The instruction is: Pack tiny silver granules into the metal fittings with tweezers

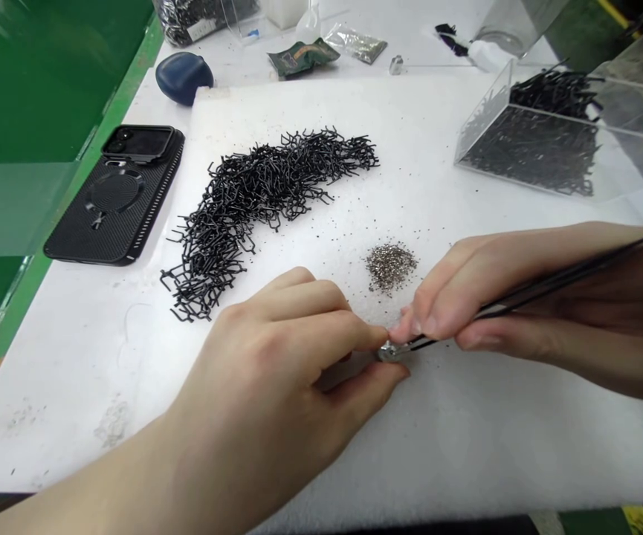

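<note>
Between its thumb and index finger, my left hand (288,364) pinches a small shiny metal part (391,351) on the white foam sheet (466,438). My right hand (533,305) grips black tweezers (572,279), whose tips reach the metal part from the right. Fingertips of my right hand rest close beside the part. Just above the hands lies a small pile of tiny metallic pieces (391,266). Further up and left, a long curved heap of bent black pieces (265,186) spreads over the foam.
A black phone (114,193) lies at the left, with a dark blue rounded object (183,77) above it. At the right stands a clear box of black pieces (533,148). A green packet (303,58) and a clear bag (357,43) lie at the back.
</note>
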`<action>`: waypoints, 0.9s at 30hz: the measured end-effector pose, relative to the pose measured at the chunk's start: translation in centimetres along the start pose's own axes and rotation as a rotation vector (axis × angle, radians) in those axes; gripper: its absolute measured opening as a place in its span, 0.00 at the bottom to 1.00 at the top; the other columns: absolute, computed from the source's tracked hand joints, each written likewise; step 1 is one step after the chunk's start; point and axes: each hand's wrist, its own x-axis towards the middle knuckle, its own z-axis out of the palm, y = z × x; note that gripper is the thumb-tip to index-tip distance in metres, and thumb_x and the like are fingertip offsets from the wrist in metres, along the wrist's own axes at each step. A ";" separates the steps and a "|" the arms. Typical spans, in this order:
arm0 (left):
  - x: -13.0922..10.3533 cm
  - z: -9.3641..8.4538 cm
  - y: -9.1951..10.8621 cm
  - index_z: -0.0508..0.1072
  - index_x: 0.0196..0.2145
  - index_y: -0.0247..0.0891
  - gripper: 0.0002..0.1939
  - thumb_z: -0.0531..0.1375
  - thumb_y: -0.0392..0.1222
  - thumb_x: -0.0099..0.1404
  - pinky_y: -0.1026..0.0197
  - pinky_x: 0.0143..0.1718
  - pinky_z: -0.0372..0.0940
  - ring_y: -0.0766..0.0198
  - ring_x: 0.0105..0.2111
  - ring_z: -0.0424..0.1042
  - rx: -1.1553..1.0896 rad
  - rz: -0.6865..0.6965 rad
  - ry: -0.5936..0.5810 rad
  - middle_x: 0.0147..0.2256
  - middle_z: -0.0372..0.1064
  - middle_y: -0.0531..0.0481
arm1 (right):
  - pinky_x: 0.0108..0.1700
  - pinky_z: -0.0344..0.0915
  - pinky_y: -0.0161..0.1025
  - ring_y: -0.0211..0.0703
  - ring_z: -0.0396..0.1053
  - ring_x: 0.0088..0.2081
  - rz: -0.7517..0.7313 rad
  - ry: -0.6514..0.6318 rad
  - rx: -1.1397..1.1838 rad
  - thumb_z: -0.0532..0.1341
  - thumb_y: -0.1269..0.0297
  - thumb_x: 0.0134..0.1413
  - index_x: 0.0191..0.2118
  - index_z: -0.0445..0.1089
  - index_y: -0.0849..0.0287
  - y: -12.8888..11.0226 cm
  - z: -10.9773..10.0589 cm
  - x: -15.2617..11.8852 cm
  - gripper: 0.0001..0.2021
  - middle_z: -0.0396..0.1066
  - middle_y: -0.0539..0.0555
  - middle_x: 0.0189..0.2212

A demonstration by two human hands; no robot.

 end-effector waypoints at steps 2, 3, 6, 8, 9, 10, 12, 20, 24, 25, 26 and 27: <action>-0.1 0.0 0.0 0.87 0.31 0.39 0.13 0.82 0.37 0.73 0.67 0.34 0.75 0.67 0.33 0.80 0.002 -0.003 0.002 0.30 0.80 0.57 | 0.41 0.89 0.45 0.55 0.92 0.43 0.002 -0.002 0.001 0.80 0.66 0.67 0.48 0.92 0.36 0.0 0.0 0.1 0.11 0.93 0.46 0.42; -0.2 0.1 0.0 0.87 0.32 0.39 0.13 0.82 0.39 0.74 0.67 0.35 0.75 0.67 0.33 0.80 0.002 -0.005 0.001 0.30 0.80 0.57 | 0.41 0.89 0.45 0.55 0.92 0.43 0.005 0.001 0.001 0.80 0.66 0.67 0.48 0.92 0.36 0.0 0.0 0.0 0.11 0.93 0.46 0.42; -0.2 0.1 0.0 0.88 0.33 0.40 0.10 0.80 0.34 0.73 0.67 0.34 0.75 0.67 0.32 0.80 -0.002 -0.002 -0.008 0.30 0.80 0.57 | 0.43 0.89 0.44 0.54 0.92 0.43 0.018 0.013 0.004 0.79 0.65 0.70 0.49 0.91 0.35 0.1 0.1 -0.3 0.11 0.92 0.45 0.42; -0.1 0.1 0.0 0.89 0.34 0.40 0.10 0.79 0.31 0.72 0.66 0.34 0.75 0.67 0.32 0.80 -0.006 0.002 -0.007 0.30 0.80 0.57 | 0.44 0.89 0.44 0.53 0.92 0.44 0.024 0.013 0.002 0.78 0.64 0.72 0.49 0.91 0.35 0.1 0.1 -0.5 0.10 0.92 0.45 0.42; 0.0 0.0 0.1 0.88 0.33 0.40 0.10 0.78 0.31 0.73 0.67 0.34 0.75 0.67 0.32 0.80 -0.005 0.001 -0.006 0.30 0.80 0.57 | 0.45 0.89 0.44 0.53 0.92 0.44 0.027 0.024 0.000 0.77 0.65 0.73 0.49 0.91 0.35 0.1 0.1 -0.5 0.10 0.92 0.45 0.42; 0.0 -0.1 0.1 0.88 0.32 0.40 0.11 0.78 0.31 0.73 0.66 0.33 0.74 0.67 0.33 0.80 -0.003 -0.005 -0.007 0.30 0.80 0.57 | 0.45 0.89 0.43 0.53 0.92 0.44 0.026 0.030 -0.003 0.77 0.66 0.73 0.48 0.91 0.35 0.1 0.1 -0.5 0.11 0.92 0.45 0.42; 0.2 -0.3 0.3 0.87 0.31 0.40 0.12 0.77 0.31 0.73 0.66 0.31 0.73 0.66 0.33 0.80 -0.005 -0.019 -0.015 0.29 0.80 0.56 | 0.44 0.89 0.43 0.53 0.92 0.43 0.010 0.013 -0.001 0.79 0.65 0.70 0.48 0.91 0.36 0.1 0.1 -0.4 0.10 0.92 0.45 0.42; 0.5 -0.1 0.2 0.88 0.31 0.38 0.11 0.77 0.29 0.71 0.68 0.30 0.71 0.67 0.33 0.80 -0.024 -0.032 -0.034 0.30 0.82 0.55 | 0.42 0.88 0.45 0.55 0.92 0.42 0.011 -0.010 0.014 0.79 0.66 0.69 0.48 0.92 0.36 0.0 0.2 0.0 0.11 0.92 0.47 0.41; 0.5 -0.1 0.1 0.86 0.29 0.37 0.12 0.77 0.29 0.70 0.68 0.31 0.72 0.66 0.33 0.80 -0.051 -0.028 -0.029 0.29 0.81 0.54 | 0.43 0.88 0.44 0.54 0.92 0.43 -0.002 -0.025 0.028 0.78 0.67 0.70 0.48 0.93 0.37 0.1 0.1 -0.1 0.11 0.93 0.48 0.42; 0.5 -0.1 0.1 0.87 0.29 0.37 0.12 0.77 0.29 0.70 0.68 0.31 0.72 0.67 0.32 0.80 -0.047 -0.027 -0.029 0.29 0.82 0.54 | 0.44 0.88 0.45 0.54 0.91 0.43 0.004 -0.010 0.025 0.78 0.68 0.70 0.48 0.93 0.37 0.2 0.1 -0.1 0.12 0.92 0.47 0.42; 0.4 -0.1 0.1 0.87 0.29 0.38 0.12 0.77 0.29 0.70 0.68 0.31 0.72 0.67 0.32 0.80 -0.040 -0.021 -0.028 0.29 0.82 0.55 | 0.43 0.89 0.44 0.54 0.92 0.43 -0.008 -0.031 0.027 0.79 0.67 0.69 0.49 0.93 0.36 0.2 0.1 -0.1 0.13 0.93 0.47 0.42; 0.3 -0.1 0.1 0.86 0.30 0.38 0.12 0.78 0.29 0.71 0.68 0.31 0.73 0.67 0.32 0.80 -0.033 -0.011 -0.022 0.30 0.82 0.55 | 0.44 0.89 0.45 0.54 0.92 0.43 -0.003 -0.031 0.027 0.79 0.66 0.69 0.50 0.93 0.36 0.2 0.1 -0.1 0.12 0.93 0.47 0.42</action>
